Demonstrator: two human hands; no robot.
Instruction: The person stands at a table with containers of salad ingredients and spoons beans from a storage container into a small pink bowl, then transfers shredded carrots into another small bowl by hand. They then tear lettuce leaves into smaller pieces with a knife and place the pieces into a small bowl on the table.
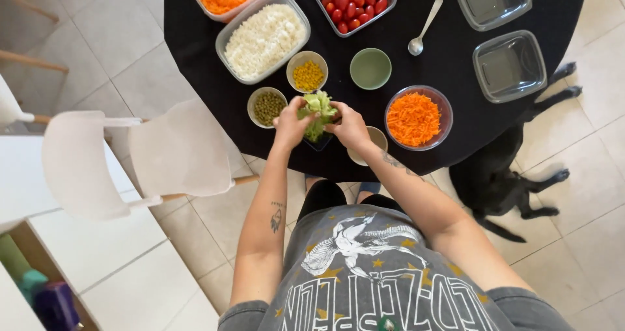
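- Fingers of the left hand and the right hand are curled shut around one bunch of pale green lettuce leaves, gripping it from either side
- The lettuce is held just above a small dark bowl at the near edge of the round black table, at six o'clock on the tabletop
- Step in hand, as I judge it: tearing or pressing the leaves over that bowl
- A next move would call for the two hands to pull apart or twist against each other while staying over the bowl, so pieces drop inside and not onto the table
- At nine o'clock of the hands sits a small bowl of green peas; at twelve o'clock a small bowl of yellow corn; at three o'clock a round glass bowl of grated orange carrot
- A beige bowl lies partly under the right wrist
- A black dog lies on the floor tiles at four o'clock, near the table
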